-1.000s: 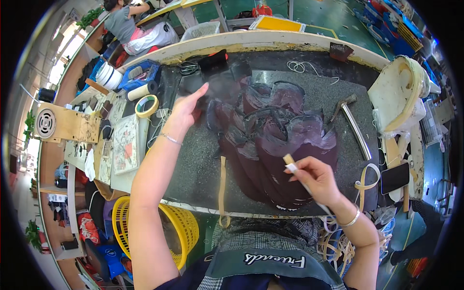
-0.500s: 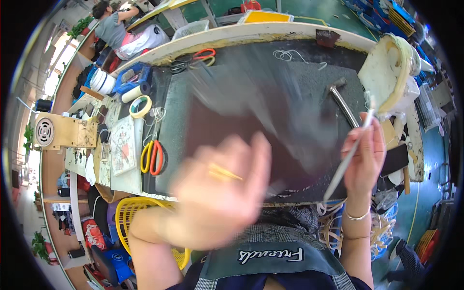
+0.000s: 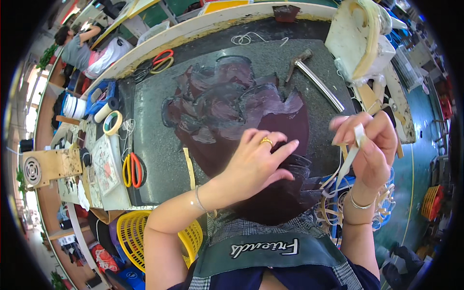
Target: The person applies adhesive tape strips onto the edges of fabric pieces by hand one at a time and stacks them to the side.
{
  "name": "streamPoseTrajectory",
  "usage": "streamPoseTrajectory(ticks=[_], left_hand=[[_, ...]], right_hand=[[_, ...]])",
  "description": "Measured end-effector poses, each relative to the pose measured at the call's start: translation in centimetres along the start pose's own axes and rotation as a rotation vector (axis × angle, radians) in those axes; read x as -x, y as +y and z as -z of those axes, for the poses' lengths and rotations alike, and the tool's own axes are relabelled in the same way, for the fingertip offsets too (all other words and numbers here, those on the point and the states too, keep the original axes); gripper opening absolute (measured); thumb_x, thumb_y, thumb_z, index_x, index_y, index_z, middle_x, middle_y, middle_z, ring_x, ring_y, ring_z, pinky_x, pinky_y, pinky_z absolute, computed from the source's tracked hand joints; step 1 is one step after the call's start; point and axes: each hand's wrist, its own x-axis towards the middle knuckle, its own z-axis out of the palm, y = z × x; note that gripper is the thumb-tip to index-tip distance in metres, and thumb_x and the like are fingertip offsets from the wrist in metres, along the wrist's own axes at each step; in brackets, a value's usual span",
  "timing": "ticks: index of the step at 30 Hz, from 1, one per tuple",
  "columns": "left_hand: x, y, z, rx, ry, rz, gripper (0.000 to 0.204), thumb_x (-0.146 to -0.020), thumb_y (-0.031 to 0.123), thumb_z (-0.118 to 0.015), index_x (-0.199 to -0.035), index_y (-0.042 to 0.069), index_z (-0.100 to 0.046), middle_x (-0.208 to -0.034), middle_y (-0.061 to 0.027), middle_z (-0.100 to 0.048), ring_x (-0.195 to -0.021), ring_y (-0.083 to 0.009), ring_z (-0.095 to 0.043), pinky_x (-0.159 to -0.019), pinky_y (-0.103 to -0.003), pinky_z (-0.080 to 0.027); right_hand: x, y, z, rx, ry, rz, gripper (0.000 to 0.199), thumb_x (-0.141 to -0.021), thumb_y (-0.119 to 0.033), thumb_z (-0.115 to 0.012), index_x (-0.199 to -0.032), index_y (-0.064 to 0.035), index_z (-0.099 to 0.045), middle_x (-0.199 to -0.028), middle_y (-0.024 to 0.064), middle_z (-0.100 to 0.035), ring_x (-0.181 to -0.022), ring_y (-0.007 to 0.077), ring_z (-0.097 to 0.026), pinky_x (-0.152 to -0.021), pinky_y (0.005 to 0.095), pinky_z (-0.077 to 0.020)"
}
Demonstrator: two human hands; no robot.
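Leather pieces (image 3: 227, 111): dark maroon, overlapping in a fan on the dark slab (image 3: 154, 159), the pile running from the slab's far middle down to its near edge at the person's apron

Left hand (image 3: 253, 162): palm down on the near part of the pile, fingers spread and nearly straight, tips pointing right; it presses flat and grips nothing; ring on one finger, bracelet at the wrist

Right hand (image 3: 369, 150): raised off the slab's right edge, fingers curled, pinching the top of a pale strip (image 3: 350, 157); the strip hangs slanting down and to the left from the fingers, its lower end lost among other strips

Key relation: the pile lies left of and below the right hand, directly under the left; the left hand is the nearer by far, the right clear of the leather, with bare slab between

Loose strips (image 3: 333, 203): pale tangle hanging just below the right hand, at the slab's near right corner

Hammer (image 3: 314, 79): on the slab beyond the right hand, handle slanting toward the near right, head at the far end, just beside the pile's right edge

Tan strip (image 3: 189, 166): flat on the slab, left of the left wrist, lengthwise toward the person

Scissors (image 3: 131, 170): orange and yellow handles, left of the slab; a second pair (image 3: 159, 60) at the far left corner

Tape rolls (image 3: 112, 122): left bench

Yellow basket (image 3: 130, 237): below the slab, under the left forearm
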Motion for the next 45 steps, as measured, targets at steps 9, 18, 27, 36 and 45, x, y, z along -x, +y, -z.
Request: streamPoseTrajectory(ticks=[9, 18, 27, 36, 45], left_hand=[[2.0, -1.6, 4.2, -0.029, 0.325, 0.499, 0.063, -0.067, 0.001, -0.082, -0.126, 0.01, -0.063, -0.107, -0.0085, -0.057, -0.102, -0.0271, -0.055, -0.092, -0.035, -0.046], [3.0, -3.3, 0.5, -0.334, 0.34, 0.345, 0.059, -0.074, 0.011, -0.08, -0.13, 0.006, -0.06, -0.105, -0.0112, -0.051, -0.093, -0.0267, -0.051, -0.085, -0.037, -0.044], [3.1, -4.1, 0.6, -0.142, 0.431, 0.429, 0.03, -0.065, -0.001, -0.081, -0.083, 0.007, -0.058, -0.1, -0.0092, -0.052, -0.096, -0.0288, -0.05, -0.084, -0.04, -0.042], [4.7, -0.6, 3.1, 0.441, 0.463, 0.487, 0.024, -0.078, -0.013, -0.069, -0.096, 0.002, -0.067, -0.089, -0.0108, -0.071, -0.083, -0.0238, -0.07, -0.076, -0.036, -0.055], [5.0, 0.6, 5.0, 0.5, 0.375, -0.139, 0.016, -0.075, -0.003, -0.072, -0.092, 0.0, -0.072, -0.095, -0.0108, -0.069, -0.089, -0.0235, -0.07, -0.072, -0.034, -0.058]], right_hand=[[0.9, 2.1, -0.5, -0.176, 0.022, -0.342, 0.006, -0.088, 0.007, -0.064, -0.089, 0.0072, -0.058, -0.084, 0.0178, -0.065, -0.069, 0.0226, -0.068, -0.062, 0.0306, -0.0573], [-2.9, 8.5, -4.7, 0.263, -0.01, -0.584, 0.004, -0.09, -0.001, -0.066, -0.094, 0.0017, -0.066, -0.083, 0.0021, -0.068, -0.077, 0.0059, -0.061, -0.071, 0.0217, -0.0486], [-2.9, 7.4, -6.4, 0.405, -0.197, -0.32, 0.007, -0.085, 0.002, -0.066, -0.092, 0.0009, -0.065, -0.082, 0.0125, -0.067, -0.073, 0.023, -0.067, -0.067, 0.0314, -0.052], [-7.0, 6.5, -6.0, 0.332, -0.029, -0.507, 0.008, -0.086, -0.004, -0.069, -0.093, 0.0002, -0.068, -0.08, 0.0015, -0.068, -0.073, 0.0055, -0.059, -0.065, 0.0224, -0.0468], [-8.2, 6.4, -9.3, 0.391, -0.511, -0.904, 0.01, -0.088, -0.004, -0.068, -0.095, 0.0028, -0.067, -0.078, 0.002, -0.068, -0.074, 0.0058, -0.059, -0.067, 0.0231, -0.0471]])
